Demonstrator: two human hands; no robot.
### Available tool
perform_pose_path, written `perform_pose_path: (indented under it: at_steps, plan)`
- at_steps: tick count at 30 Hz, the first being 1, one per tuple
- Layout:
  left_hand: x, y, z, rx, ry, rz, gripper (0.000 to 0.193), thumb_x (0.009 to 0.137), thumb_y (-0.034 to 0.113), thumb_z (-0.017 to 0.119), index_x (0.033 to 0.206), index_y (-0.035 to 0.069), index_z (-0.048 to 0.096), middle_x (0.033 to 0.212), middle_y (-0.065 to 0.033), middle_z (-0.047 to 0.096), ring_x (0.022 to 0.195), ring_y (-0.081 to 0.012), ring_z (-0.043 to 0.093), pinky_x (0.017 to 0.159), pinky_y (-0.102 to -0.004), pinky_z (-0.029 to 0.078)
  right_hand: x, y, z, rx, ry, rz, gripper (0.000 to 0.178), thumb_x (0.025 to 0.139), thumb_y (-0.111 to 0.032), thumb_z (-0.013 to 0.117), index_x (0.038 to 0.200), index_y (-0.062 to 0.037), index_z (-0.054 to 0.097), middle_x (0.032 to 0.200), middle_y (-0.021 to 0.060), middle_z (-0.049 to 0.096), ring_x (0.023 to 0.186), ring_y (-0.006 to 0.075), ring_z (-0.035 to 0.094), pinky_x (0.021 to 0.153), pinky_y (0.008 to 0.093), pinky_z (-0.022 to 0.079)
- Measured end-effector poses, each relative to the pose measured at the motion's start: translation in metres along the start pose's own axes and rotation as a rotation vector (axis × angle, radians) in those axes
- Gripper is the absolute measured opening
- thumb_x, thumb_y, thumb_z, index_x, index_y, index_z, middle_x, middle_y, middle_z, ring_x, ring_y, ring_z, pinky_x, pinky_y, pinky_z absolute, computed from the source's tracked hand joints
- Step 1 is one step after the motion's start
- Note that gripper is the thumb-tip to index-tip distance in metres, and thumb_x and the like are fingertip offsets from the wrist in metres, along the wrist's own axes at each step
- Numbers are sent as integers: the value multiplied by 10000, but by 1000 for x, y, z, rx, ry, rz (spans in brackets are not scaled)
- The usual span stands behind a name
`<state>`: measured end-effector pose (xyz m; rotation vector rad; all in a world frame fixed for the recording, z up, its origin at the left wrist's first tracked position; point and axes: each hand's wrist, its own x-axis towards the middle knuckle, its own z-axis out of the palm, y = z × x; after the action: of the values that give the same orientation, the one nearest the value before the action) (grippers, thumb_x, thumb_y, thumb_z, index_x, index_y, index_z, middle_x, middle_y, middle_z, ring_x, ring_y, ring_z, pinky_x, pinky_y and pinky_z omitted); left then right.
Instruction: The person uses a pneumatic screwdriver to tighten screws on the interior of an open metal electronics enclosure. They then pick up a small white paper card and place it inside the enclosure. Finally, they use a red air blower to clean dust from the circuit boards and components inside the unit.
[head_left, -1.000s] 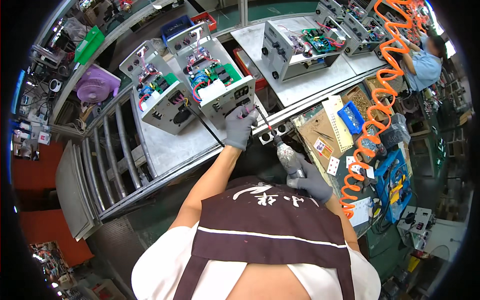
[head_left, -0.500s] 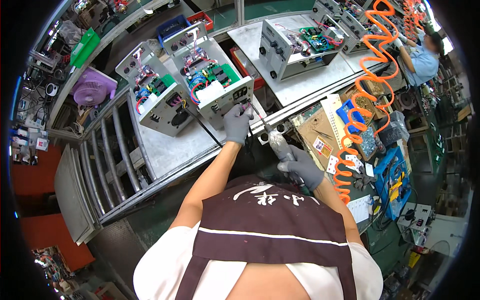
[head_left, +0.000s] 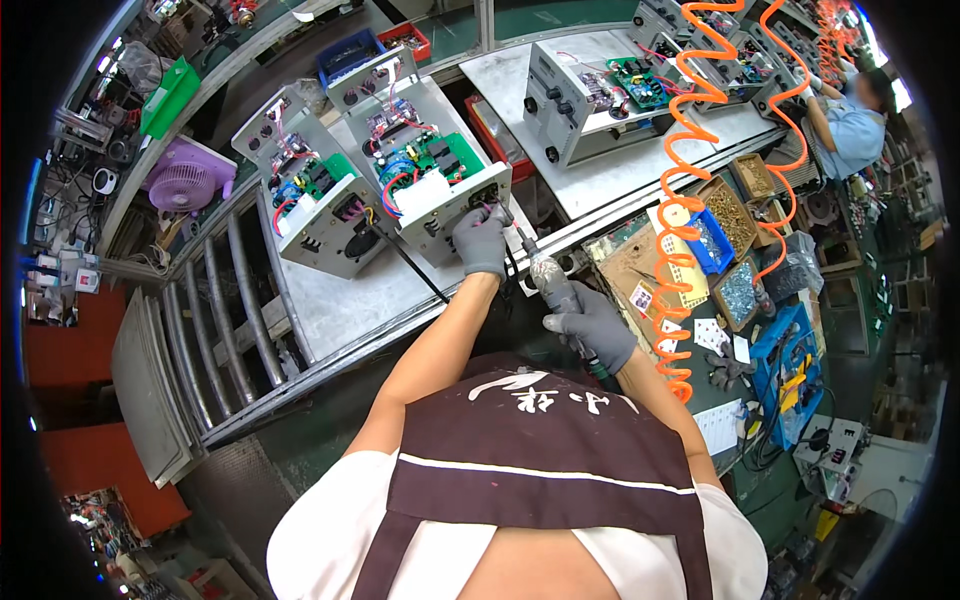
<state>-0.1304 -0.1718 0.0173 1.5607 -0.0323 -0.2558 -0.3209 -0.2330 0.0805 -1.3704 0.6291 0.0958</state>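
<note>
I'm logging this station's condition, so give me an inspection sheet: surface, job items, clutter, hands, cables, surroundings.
Surface: pale metal worktop, partly covered.
Job items: two open electronic units, left unit and right unit; power screwdriver, bit pointing toward the right unit, contact unclear.
Clutter: blue parts bin and blue tool tray, to the right.
Hands: both gloved; left hand at the right unit's front panel, right hand gripping the screwdriver.
Cables: orange coiled hose; black cable near the units.
Surroundings: purple fan left, co-worker far right.
</note>
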Motion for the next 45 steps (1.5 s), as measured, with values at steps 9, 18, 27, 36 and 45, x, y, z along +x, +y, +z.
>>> perform_pose_path:
  at_steps: [9,18,27,36,45]
  plan:
    - [-2,-17,-4,-50,73,70,305,772,271,714,805,-27,659,633,7,539,600,-92,423,558,-267,372,0,-9,5,80,-40,85,451,732,-239,711,1057,7,518,720,30,541,534,77,512,450,220,402]
    - [-9,-34,-59,-208,-106,-106,224,881,208,494,876,23,621,718,-46,591,612,-118,465,594,-259,382,-24,8,-1,-31,23,14,502,714,-237,714,1099,-5,492,726,29,531,538,80,505,458,225,398]
    - [15,-83,-95,-1048,-199,-544,398,767,-105,383,1152,-39,458,1098,-181,559,874,-255,579,783,-338,511,-49,22,5,76,-206,117,473,726,-221,717,1086,-16,490,779,21,532,612,69,502,527,216,402]
    - [-15,-54,-99,-942,-354,-510,265,962,131,369,1133,-57,445,1162,-237,539,1044,-282,574,863,-336,518,-54,9,8,-18,-237,178,464,716,-189,725,1077,-3,502,869,36,538,772,89,516,679,237,434]
    - [-16,-53,-100,-816,-516,-445,269,919,273,520,1019,24,540,653,-23,530,493,-91,420,465,-222,331,-55,10,12,-63,-229,130,470,702,-219,728,1057,-3,508,843,24,529,714,80,490,637,232,416]
